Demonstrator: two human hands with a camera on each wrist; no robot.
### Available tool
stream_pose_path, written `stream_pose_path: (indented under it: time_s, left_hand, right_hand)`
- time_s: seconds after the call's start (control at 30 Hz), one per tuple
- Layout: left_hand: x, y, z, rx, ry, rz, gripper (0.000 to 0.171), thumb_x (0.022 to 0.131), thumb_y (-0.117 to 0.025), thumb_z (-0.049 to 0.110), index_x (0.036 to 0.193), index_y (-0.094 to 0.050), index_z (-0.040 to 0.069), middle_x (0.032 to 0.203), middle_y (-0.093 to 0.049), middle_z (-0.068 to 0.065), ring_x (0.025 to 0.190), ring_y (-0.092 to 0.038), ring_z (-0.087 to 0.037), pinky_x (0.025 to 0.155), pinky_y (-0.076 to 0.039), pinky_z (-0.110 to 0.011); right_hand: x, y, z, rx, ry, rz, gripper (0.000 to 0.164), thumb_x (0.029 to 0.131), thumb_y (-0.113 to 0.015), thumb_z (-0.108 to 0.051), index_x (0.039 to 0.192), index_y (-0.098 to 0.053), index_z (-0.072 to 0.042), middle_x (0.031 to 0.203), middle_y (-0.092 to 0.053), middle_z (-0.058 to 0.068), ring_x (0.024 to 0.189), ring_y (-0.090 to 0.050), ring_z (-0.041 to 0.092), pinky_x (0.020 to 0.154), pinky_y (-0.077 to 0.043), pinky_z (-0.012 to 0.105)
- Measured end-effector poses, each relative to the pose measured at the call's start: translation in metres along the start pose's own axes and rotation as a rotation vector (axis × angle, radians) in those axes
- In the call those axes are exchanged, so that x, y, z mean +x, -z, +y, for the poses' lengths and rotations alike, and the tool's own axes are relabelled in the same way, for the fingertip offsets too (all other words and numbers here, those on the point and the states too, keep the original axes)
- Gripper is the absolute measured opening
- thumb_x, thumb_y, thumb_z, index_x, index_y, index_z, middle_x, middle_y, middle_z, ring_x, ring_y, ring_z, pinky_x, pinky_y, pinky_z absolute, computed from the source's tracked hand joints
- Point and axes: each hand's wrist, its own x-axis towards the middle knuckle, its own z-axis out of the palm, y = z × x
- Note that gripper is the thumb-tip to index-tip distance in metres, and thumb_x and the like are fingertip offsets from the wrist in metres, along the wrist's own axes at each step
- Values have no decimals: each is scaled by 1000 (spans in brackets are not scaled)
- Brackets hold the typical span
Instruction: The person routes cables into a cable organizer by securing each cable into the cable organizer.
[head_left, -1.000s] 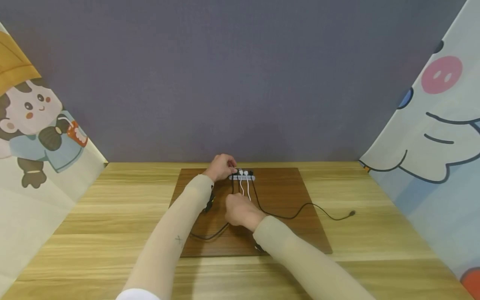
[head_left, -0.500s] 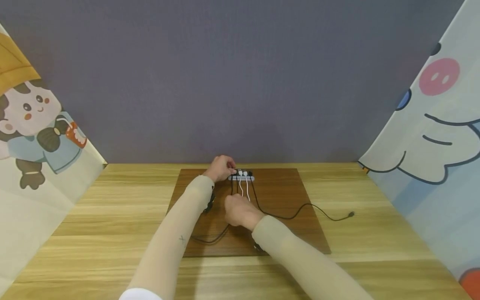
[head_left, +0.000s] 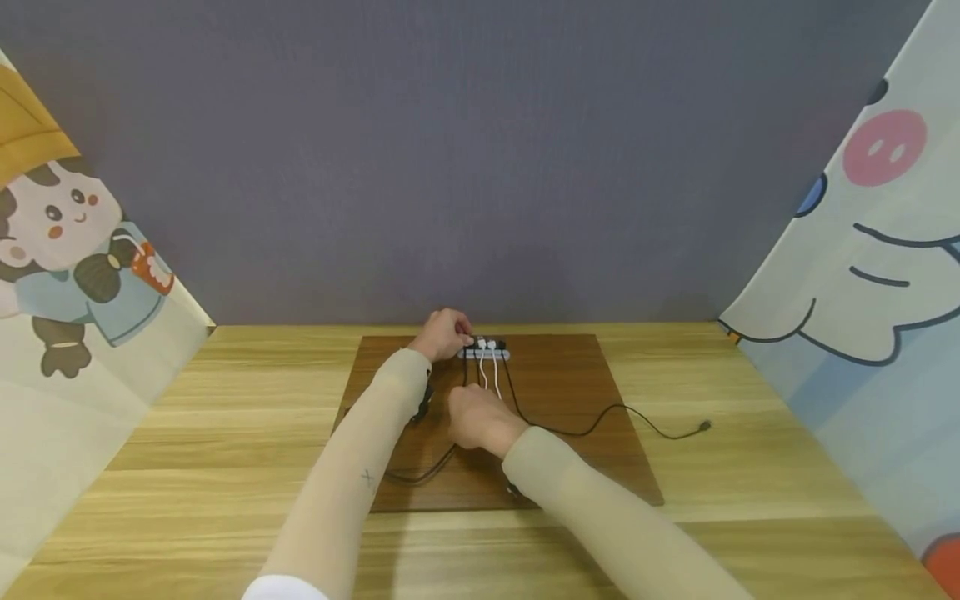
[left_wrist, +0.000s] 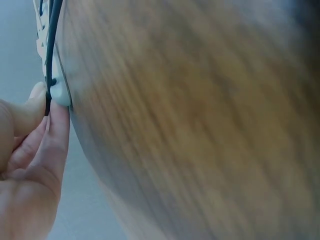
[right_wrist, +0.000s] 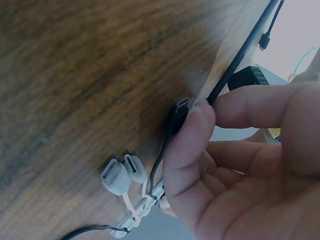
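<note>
At the far end of a dark brown board [head_left: 562, 375], a pale cable clip strip [head_left: 491, 356] holds several black and white cables side by side. My left hand [head_left: 442, 336] is at the strip's left end, its thumb and finger pinching a black cable [left_wrist: 53, 45] right beside the clip. Nearer to me, my right hand [head_left: 480, 417] pinches a black cable [right_wrist: 240, 55] between thumb and fingertips. A black connector [right_wrist: 175, 117] shows just past those fingertips, partly hidden by them. Two white connectors [right_wrist: 116, 177] lie beside it, their cables leading to the strip.
A black cable runs right across the board to a plug [head_left: 703, 426] on the light wooden table [head_left: 187, 467]. Another black cable loop [head_left: 416, 478] curves under the left forearm. A grey panel [head_left: 480, 167] stands behind the table, with printed cartoon sheets at both sides.
Both hands keep nearly the same places and their hold on the black cables. The left forearm has swung slightly to the right.
</note>
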Motion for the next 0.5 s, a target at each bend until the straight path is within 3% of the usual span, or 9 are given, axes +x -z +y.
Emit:
stream_pose_path:
  time_s: [0.5]
  left_hand:
    - [1, -1, 1, -28, 19, 26, 15, 96, -70, 9, 109, -71, 3, 102, -67, -11, 96, -62, -26, 88, -51, -38]
  right_hand:
    - [3, -1, 0, 26, -30, 19, 19, 89, -71, -6, 72, -63, -9, 69, -60, 4, 61, -56, 18, 57, -49, 31]
